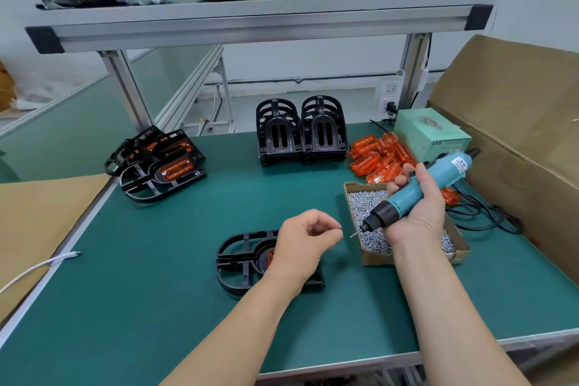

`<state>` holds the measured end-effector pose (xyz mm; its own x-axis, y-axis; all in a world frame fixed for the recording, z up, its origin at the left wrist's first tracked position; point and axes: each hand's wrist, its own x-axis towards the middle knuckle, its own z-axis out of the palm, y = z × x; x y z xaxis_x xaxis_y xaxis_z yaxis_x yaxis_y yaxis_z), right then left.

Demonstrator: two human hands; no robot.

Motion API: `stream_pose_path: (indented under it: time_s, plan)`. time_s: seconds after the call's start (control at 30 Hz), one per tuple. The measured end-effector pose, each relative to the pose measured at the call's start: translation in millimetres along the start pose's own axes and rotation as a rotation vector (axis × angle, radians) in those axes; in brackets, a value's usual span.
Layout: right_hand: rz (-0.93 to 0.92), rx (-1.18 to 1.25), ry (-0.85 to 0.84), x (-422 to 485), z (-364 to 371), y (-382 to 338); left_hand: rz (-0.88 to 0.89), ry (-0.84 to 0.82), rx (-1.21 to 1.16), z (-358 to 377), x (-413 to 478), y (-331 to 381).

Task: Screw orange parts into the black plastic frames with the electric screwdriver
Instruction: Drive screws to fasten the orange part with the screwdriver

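Plainly the next move turns on one line: the teal electric screwdriver (438, 172), gripped round its barrel by the right hand (416, 213), hangs up and to the right of the black plastic frame (238, 263), its long axis slanting down-left toward it. A small silver screw (353, 235) sits at the bit's tip. The left hand (305, 241) hovers over the frame's right end, fingers curled, thumb and forefinger tips together just beside that screw. Whether they pinch anything I cannot tell. An orange part (270, 255) sits in the frame, half hidden under that hand. I'd judge the right hand must swing the driver down-left and upright over the part.
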<state>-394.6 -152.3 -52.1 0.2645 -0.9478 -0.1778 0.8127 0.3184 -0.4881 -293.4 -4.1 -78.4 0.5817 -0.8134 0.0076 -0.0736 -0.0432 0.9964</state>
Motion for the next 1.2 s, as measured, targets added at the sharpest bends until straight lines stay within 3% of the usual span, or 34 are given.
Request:
stream_pose_path:
  time_s: [0.13,0.4,0.8,1.2]
  plan:
    - [0.008,0.011,-0.036,-6,9,10,-0.075,0.023,-0.132,-9,-8,2]
    - [-0.018,-0.025,0.048,-20,19,23,-0.193,0.033,-0.462,-19,-17,2]
    - [-0.047,-0.055,0.081,-32,27,27,-0.236,0.116,-0.637,-19,-24,-5]
    - [-0.066,-0.033,0.142,-36,31,31,-0.088,0.208,-0.285,-14,-30,-2]
